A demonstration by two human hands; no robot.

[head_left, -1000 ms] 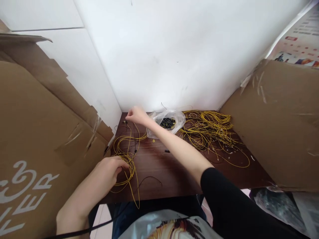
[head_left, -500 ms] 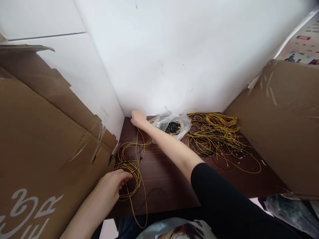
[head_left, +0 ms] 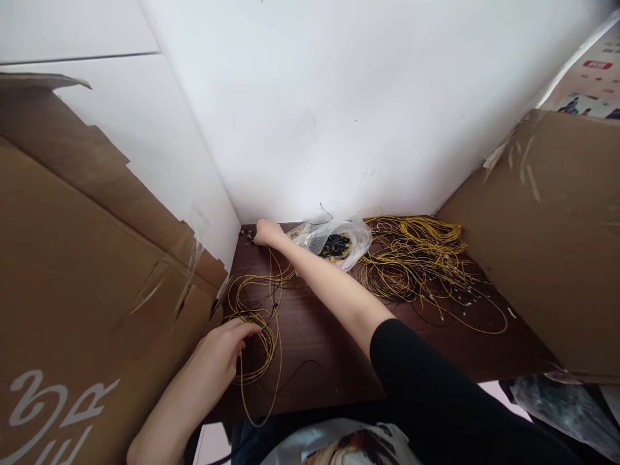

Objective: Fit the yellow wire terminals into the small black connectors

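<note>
My left hand (head_left: 228, 342) is closed over the near side of a loose coil of yellow wire (head_left: 264, 371), fingertips together on a strand that dips past the table's front edge. Farther back, by the white wall, my right hand (head_left: 268, 232) is closed; a yellow strand runs up to it, and its fingertips are hidden from me. Just left of it lie several small dark pieces (head_left: 248, 235), too small to name. To its right stands a clear plastic bag (head_left: 359, 240), open at the top, with small black and yellow parts (head_left: 335, 246) inside.
A large heap of yellow wires (head_left: 411, 258) with pale ends spreads over the right of the dark brown table (head_left: 334, 349). Cardboard sheets (head_left: 97, 258) wall off the left side, and another cardboard panel (head_left: 542, 245) the right. The white wall (head_left: 339, 116) closes the back.
My right hand has shifted slightly, uncovering more of the small dark pieces beside it. The hanging yellow loop has moved a little left and up. My left hand stays at the coil.
</note>
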